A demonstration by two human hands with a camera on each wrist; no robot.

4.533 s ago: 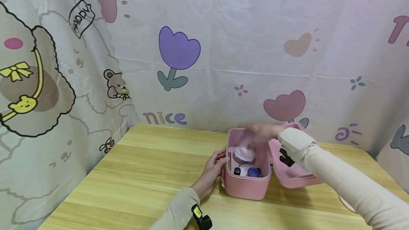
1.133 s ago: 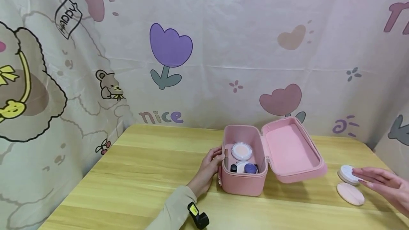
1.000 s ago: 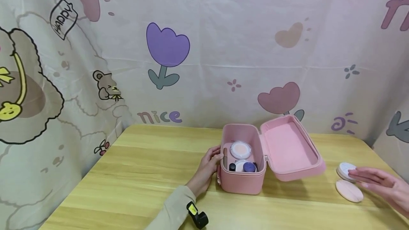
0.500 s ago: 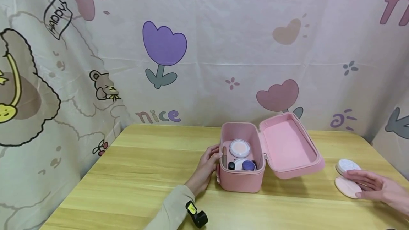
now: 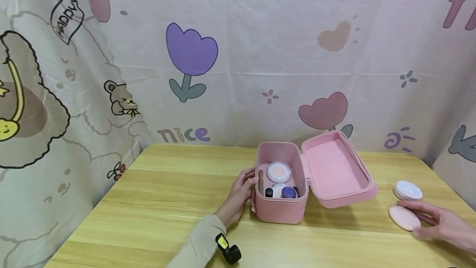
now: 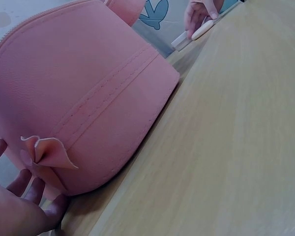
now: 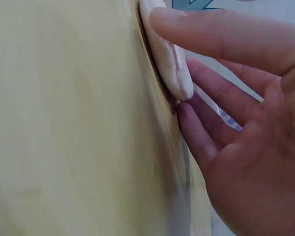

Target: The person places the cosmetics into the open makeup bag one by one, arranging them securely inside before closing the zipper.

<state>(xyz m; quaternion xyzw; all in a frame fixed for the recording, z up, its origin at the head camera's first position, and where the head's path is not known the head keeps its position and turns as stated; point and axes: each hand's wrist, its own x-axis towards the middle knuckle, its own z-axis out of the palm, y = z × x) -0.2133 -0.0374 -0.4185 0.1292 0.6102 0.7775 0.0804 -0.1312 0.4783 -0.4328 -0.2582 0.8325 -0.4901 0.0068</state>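
Observation:
A pink cosmetic case (image 5: 280, 212) stands on the table with its lid (image 5: 340, 168) swung out to the right. My left hand (image 5: 239, 195) rests against the case's left side; in the left wrist view its fingers touch the wall by a small leather bow (image 6: 49, 152). Inside are a round compact (image 5: 279, 172), a purple-lidded jar (image 5: 288, 192), a black cap (image 5: 269, 192) and a brown stick (image 5: 260, 181). At the right, my right hand (image 5: 442, 222) pinches a pale pink powder puff (image 5: 404, 218) at its edges, the puff lying on the table.
A round white compact (image 5: 408, 190) lies just behind the powder puff. Wood-grain tabletop (image 5: 167, 202) extends left of the case. A patterned cloth (image 5: 253, 44) hangs behind the table. A black wrist camera (image 5: 228, 250) sits on the left sleeve.
My right hand has gone from inside the case to the table's right side, then from beside the white compact down onto the powder puff. The left hand stays at the case.

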